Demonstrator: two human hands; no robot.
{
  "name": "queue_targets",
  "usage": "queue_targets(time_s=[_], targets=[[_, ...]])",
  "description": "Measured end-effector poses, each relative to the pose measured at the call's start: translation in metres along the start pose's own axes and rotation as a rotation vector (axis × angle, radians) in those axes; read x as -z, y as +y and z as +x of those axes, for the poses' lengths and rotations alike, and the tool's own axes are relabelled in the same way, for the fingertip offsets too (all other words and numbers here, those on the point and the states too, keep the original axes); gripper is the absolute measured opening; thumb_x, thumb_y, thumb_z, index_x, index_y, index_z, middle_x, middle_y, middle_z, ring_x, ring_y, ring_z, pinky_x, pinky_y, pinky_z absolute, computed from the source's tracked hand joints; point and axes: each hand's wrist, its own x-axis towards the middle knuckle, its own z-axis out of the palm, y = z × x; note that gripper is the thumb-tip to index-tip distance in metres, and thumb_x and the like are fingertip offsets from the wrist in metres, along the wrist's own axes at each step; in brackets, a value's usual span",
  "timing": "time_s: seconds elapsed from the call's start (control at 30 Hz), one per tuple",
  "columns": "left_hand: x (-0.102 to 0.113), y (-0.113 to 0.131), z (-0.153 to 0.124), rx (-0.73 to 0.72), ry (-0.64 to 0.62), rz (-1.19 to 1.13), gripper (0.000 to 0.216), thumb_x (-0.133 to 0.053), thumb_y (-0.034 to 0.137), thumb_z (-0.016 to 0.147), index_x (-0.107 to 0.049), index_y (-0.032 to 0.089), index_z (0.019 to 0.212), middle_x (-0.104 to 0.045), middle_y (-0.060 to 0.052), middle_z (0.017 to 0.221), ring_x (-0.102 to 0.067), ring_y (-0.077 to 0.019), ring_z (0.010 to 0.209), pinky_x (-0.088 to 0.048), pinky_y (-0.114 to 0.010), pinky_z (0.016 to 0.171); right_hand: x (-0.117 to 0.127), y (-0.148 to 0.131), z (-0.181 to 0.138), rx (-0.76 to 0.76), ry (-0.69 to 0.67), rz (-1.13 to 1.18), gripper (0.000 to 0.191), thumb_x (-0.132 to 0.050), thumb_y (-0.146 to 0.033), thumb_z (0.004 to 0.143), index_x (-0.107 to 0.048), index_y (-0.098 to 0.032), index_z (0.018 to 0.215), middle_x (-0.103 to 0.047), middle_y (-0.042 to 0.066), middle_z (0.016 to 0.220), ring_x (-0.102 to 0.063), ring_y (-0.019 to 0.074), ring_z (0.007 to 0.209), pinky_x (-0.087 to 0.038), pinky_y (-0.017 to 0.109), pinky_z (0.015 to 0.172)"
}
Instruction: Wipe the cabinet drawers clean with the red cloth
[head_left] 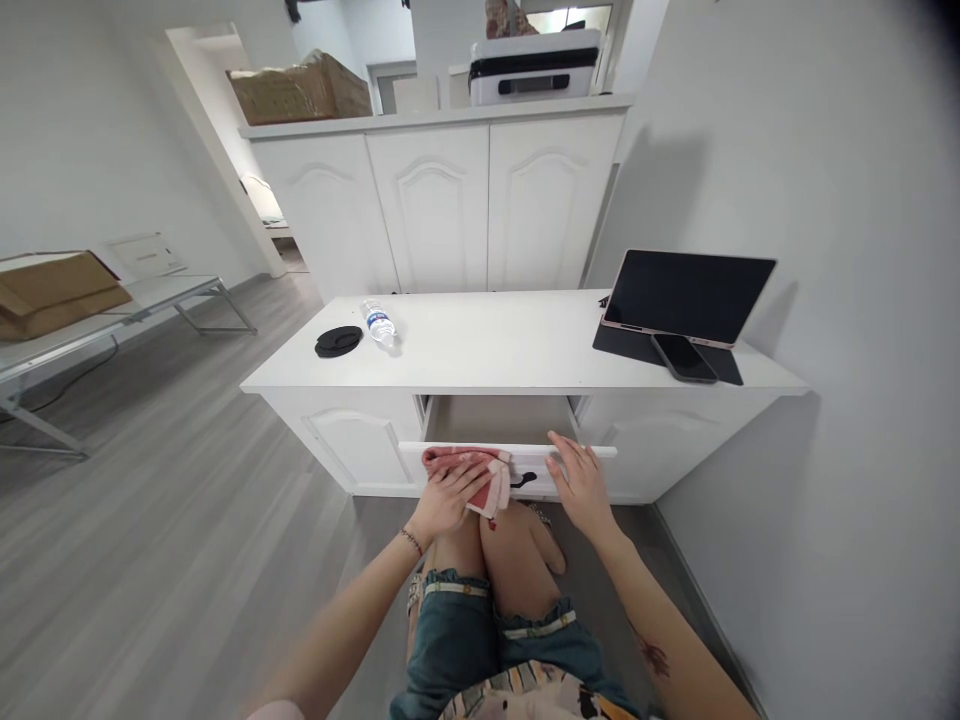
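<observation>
**A:** Start at the far left. What's out there?

**B:** At about nine o'clock a folding table (112, 310) holds a brown cardboard box (56, 290). Moving in, the white cabinet top (495, 345) carries a black round lid (338, 341) at roughly eleven o'clock from the hands, and just beside it, on its right, a clear water bottle (379, 323) lying on its side.

**A:** And the hands themselves?

**B:** The left hand (448, 497) lies flat, fingers spread, pressing a pink cloth (472, 470) against the front of the open drawer (510, 455). The cloth is draped over the drawer's top edge and hangs down its face, left of the black handle (523, 480). It's a press rather than a pinch, with the palm on the fabric.

**A:** The other one?

**B:** The right hand (579, 480) sits at three o'clock from the cloth, just past the handle. It is open, fingers laid over the drawer's upper rim, gripping nothing but resting on the wood. The two hands are near each other, with the handle between them.

**A:** Anything further right?

**B:** At about one o'clock from the right hand, a dark tablet (686, 295) stands propped and tilted back on the cabinet top beside the wall, with a phone (683, 357) lying flat against its stand. Straight ahead at twelve, behind the cabinet, a tall white cupboard (439, 205) bears a printer (534, 68) and another cardboard carton (300, 90).
</observation>
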Motion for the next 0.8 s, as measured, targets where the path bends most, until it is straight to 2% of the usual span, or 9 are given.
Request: queue_targets(time_s=[0.13,0.27,0.4,0.57,0.7,0.8], targets=[[0.012,0.033,0.033,-0.125,0.033,-0.022,0.060,-0.041,0.021,0.087,-0.025,0.024,0.144,-0.035,-0.002,0.148,-0.021,-0.0178,0.138,-0.019,-0.036,0.109,0.008,0.001,0.003,-0.022,0.004,0.062,0.050,-0.029,-0.042,0.096,-0.031,-0.020,0.140,-0.052,0.011,0.133,-0.050,0.0219,0.119,-0.032,0.043,0.105],[0.011,0.057,0.059,-0.207,0.068,0.000,0.059,-0.038,0.018,0.088,-0.023,0.023,0.145,-0.033,0.000,0.149,-0.018,-0.0137,0.139,-0.023,-0.034,0.108,0.018,0.004,0.010,-0.070,-0.045,0.169,0.050,-0.029,-0.044,0.095,-0.033,-0.021,0.140,-0.054,0.011,0.131,-0.054,0.0213,0.114,-0.043,0.038,0.096],[0.006,0.068,0.075,-0.274,0.100,0.009,0.055,-0.037,0.021,0.090,-0.025,0.020,0.144,-0.031,-0.001,0.150,-0.016,-0.0128,0.139,-0.020,-0.034,0.109,0.025,0.004,0.014,-0.126,-0.094,0.269,0.049,-0.028,-0.043,0.095,-0.032,-0.022,0.140,-0.055,0.010,0.130,-0.053,0.0208,0.116,-0.043,0.038,0.096],[0.013,0.062,0.070,-0.245,0.101,0.051,0.056,-0.037,0.022,0.091,-0.022,0.021,0.145,-0.030,0.001,0.150,-0.016,-0.0122,0.139,-0.023,-0.032,0.108,0.025,0.004,0.014,-0.160,-0.095,0.299,0.049,-0.029,-0.046,0.095,-0.034,-0.023,0.138,-0.059,0.010,0.126,-0.055,0.0222,0.114,-0.044,0.041,0.096],[0.016,0.042,0.047,-0.144,0.086,0.060,0.059,-0.039,0.022,0.090,-0.019,0.025,0.145,-0.033,0.002,0.149,-0.022,-0.0126,0.137,-0.023,-0.032,0.107,0.025,0.002,0.013,-0.169,-0.083,0.281,0.048,-0.030,-0.046,0.094,-0.038,-0.022,0.136,-0.059,0.010,0.125,-0.055,0.0223,0.114,-0.042,0.041,0.097],[0.013,0.023,0.026,-0.065,0.091,0.077,0.061,-0.044,0.022,0.087,-0.023,0.027,0.144,-0.038,0.001,0.146,-0.027,-0.0171,0.136,-0.018,-0.035,0.108,0.024,0.001,0.013,-0.158,-0.074,0.256,0.048,-0.031,-0.046,0.094,-0.040,-0.022,0.134,-0.060,0.009,0.124,-0.054,0.0222,0.115,-0.042,0.041,0.098]])
